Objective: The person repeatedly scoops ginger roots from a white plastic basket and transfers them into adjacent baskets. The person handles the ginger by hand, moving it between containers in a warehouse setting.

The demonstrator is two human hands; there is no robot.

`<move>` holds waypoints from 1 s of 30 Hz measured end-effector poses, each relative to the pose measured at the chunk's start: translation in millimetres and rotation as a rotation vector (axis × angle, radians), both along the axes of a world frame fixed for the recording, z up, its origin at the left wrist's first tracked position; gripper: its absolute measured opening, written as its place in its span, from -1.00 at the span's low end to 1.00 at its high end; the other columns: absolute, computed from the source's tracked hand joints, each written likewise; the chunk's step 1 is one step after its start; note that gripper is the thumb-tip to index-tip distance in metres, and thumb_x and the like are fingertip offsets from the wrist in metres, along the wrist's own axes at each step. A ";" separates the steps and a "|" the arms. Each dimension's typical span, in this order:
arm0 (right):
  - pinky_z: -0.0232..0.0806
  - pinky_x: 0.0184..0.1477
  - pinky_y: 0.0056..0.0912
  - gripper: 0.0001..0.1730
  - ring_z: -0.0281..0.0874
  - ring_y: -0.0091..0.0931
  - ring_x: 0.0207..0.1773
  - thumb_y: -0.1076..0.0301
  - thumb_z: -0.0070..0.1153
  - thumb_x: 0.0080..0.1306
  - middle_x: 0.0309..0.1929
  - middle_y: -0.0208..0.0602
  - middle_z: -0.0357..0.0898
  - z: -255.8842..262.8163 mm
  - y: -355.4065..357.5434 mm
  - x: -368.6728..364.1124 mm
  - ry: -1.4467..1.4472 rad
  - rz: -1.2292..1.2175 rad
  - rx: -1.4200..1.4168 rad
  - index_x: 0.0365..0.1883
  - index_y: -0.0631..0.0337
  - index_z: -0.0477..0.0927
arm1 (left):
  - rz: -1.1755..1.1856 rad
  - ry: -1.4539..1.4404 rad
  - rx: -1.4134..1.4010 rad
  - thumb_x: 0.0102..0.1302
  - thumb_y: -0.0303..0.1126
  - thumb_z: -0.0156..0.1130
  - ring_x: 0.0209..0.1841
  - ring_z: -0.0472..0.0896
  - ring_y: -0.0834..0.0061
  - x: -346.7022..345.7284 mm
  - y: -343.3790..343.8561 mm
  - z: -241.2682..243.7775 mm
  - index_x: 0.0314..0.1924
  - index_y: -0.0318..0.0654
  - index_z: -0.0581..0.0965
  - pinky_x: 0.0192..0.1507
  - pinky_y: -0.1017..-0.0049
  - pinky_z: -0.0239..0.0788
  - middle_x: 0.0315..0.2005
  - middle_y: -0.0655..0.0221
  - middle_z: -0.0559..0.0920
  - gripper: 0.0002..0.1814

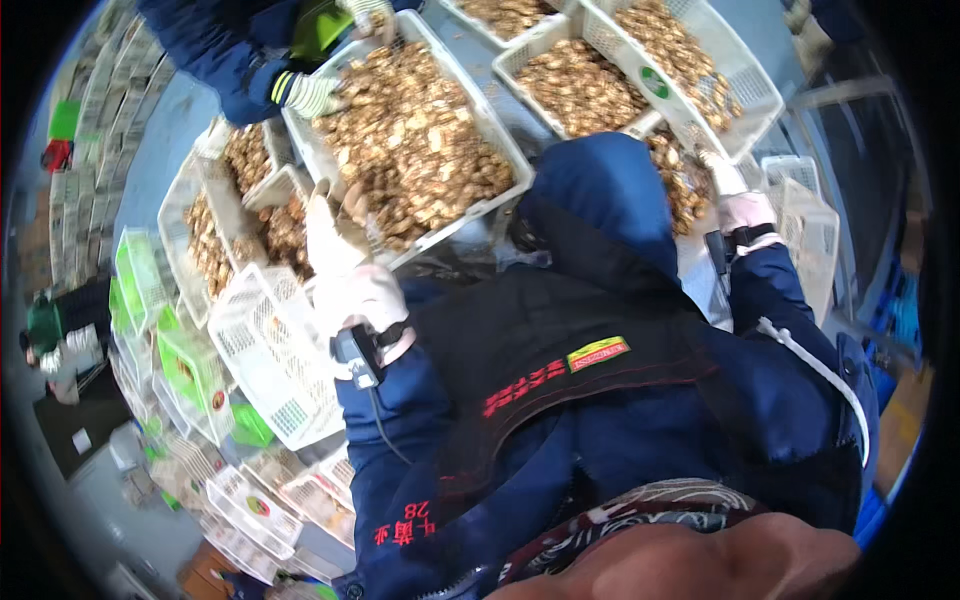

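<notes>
My left hand (337, 232), in a pale glove and glaring in the sun, is at the near left side of a large white plastic crate (480, 217) heaped with brown mushrooms (412, 142). Its fingers overlap the crate's left wall; glare hides whether they grip it. Over on the right, my right hand (726, 176), also gloved, reaches to the near corner of a long white crate (750, 71) part filled with mushrooms. More mushrooms (679, 184) lie just left of that hand, in a lower crate. Whether those fingers close on anything is unclear.
Across the large crate, a co-worker's striped gloved hand (311, 96) touches the mushrooms. Other mushroom crates (176, 217) stand at left. A bare white crate (277, 360) sits beside my left forearm, green crates (191, 375) beyond it. Stacked crates (806, 232) stand right of my right arm.
</notes>
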State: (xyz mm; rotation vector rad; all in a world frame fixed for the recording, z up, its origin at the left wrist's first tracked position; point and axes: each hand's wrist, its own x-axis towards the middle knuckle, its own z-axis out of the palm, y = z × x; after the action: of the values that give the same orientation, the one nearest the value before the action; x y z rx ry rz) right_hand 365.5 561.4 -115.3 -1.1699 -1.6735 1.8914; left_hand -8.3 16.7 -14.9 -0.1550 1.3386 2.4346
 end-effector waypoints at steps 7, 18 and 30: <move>0.35 0.08 -0.57 -0.28 0.49 -0.59 0.04 0.03 0.09 0.45 0.15 -0.25 0.54 177.5 -91.0 -224.3 -0.029 0.792 0.188 0.43 0.29 0.26 | 0.186 -0.080 0.146 0.51 -0.18 0.08 -0.01 0.62 0.35 -18.2 -10.6 -10.8 0.04 -0.29 0.46 -0.08 0.41 0.59 -0.05 0.29 0.59 -0.68; 0.31 0.27 -0.09 -0.24 0.49 -0.11 0.23 -0.02 0.12 0.34 0.23 0.09 0.48 -11.0 -290.8 -399.0 -0.536 1.138 1.218 0.40 0.19 0.29 | 0.188 -0.130 0.436 0.55 -0.29 -0.06 -0.27 0.59 0.37 -14.6 -22.9 5.4 0.17 -0.41 0.38 -0.25 0.44 0.49 -0.27 0.27 0.54 -0.64; 0.19 0.41 -0.22 -0.16 0.30 -0.08 0.41 0.08 0.19 0.16 0.33 0.13 0.37 -10.4 -268.6 -439.6 -0.540 1.056 1.008 0.39 0.22 0.31 | 0.218 -0.145 0.371 0.54 -0.30 -0.02 -0.20 0.60 0.29 -7.6 -27.7 6.2 0.18 -0.42 0.38 -0.10 0.37 0.60 -0.19 0.15 0.56 -0.64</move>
State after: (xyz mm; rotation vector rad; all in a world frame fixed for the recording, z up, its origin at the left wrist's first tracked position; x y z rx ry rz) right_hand -74.0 292.8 -125.7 -0.3287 -3.3574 0.6642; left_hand -15.9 -11.0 -8.7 -0.3890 0.8280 2.7419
